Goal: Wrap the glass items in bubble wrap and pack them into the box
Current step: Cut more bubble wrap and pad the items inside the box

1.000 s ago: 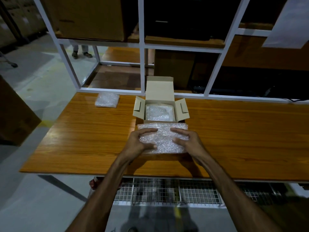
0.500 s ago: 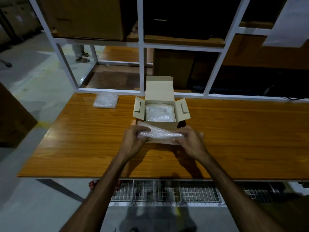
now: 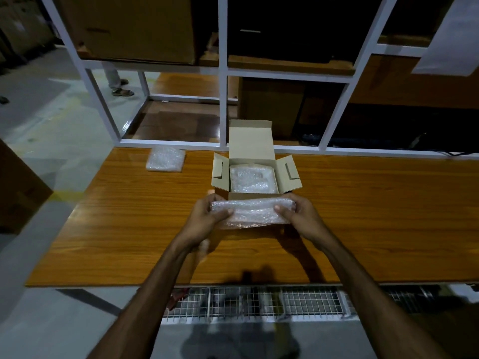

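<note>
Both arms are reaching forward; left hand (image 3: 207,218) and right hand (image 3: 298,216) are gripping a bubble-wrapped bundle (image 3: 255,212) by its ends before the box (image 3: 255,174)

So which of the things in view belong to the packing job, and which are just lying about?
Job:
- wrapped bundle, gripped by left hand and right hand
- open cardboard box holding a wrapped item
- spare bubble-wrap bundle

Lying about:
- white shelf frame
- big carton
- wire rack

dim overall | glare on table (image 3: 363,203) | arm shadows below | wide-angle bending at edges | soft focus
</note>
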Motion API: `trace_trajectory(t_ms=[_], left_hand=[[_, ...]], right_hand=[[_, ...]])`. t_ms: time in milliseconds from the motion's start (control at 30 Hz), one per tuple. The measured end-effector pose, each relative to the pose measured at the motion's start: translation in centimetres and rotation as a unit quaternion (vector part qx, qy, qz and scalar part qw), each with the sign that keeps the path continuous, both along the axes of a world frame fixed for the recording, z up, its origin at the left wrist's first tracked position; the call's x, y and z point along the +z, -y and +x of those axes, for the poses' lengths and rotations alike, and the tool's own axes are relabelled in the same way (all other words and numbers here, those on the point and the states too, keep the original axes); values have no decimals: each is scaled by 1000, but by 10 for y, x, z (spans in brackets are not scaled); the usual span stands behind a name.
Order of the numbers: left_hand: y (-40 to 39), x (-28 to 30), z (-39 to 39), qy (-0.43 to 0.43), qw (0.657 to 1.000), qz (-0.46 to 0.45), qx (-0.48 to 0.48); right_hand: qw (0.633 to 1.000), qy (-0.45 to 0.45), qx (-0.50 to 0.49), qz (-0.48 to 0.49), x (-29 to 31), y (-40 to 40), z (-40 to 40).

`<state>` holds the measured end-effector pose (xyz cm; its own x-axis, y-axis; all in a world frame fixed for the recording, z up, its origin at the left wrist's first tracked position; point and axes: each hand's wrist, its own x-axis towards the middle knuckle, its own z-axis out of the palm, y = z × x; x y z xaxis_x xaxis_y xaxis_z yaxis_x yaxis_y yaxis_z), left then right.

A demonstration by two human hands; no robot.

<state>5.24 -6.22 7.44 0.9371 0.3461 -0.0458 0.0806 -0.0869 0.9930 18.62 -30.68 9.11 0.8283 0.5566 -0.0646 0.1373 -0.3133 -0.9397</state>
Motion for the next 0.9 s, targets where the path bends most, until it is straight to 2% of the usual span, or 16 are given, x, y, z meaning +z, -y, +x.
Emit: trace_trajectory(t_ms=[267, 533, 733, 900], left_hand=[[-18, -11, 0, -17, 1000, -2, 24], [-43, -9, 4, 17, 1000, 22, -6], [-25, -18, 25, 61, 989, 111, 72], [-1, -19, 48, 129, 954, 230, 141]], right_hand=[[998, -58, -8, 30, -6, -26, 12], [998, -44, 38, -7, 6, -43, 41], [997, 30, 63, -35, 12, -68, 88], [986, 107, 119, -44, 10, -105, 143]])
